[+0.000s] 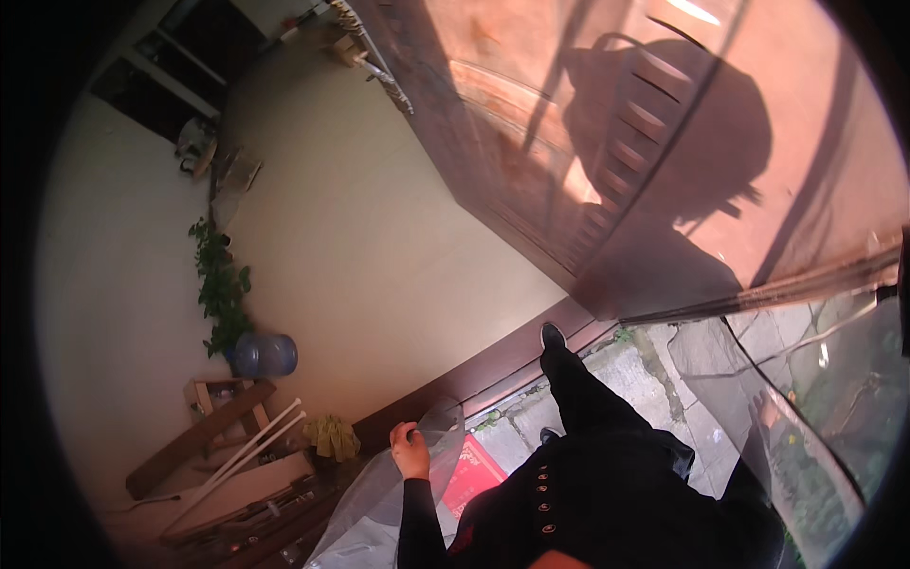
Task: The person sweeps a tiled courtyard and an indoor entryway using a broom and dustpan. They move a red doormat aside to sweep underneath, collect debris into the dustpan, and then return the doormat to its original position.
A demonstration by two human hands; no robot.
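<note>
My left hand (410, 451) is at the lower middle, over clear plastic film (444, 427), its fingers curled; whether it grips the film is not clear. At the right, my right hand (768, 409) shows faintly through or beside a large transparent sheet (839, 370) with a pale curved edge; its fingers are blurred and its grip cannot be made out. A red box or packet (473, 473) with printing lies on the paving between my left forearm and my black coat (604, 498). One black shoe (552, 336) rests at the brown door sill (490, 352).
A reddish metal door (697, 178) with shadows on it stands at upper right. Indoors are a pale floor (370, 249), a green plant (220, 284), a blue water bottle (266, 355), white rods (249, 448), a wooden board (199, 441) and a yellow cloth (332, 437). Outside is cracked stone paving (625, 377).
</note>
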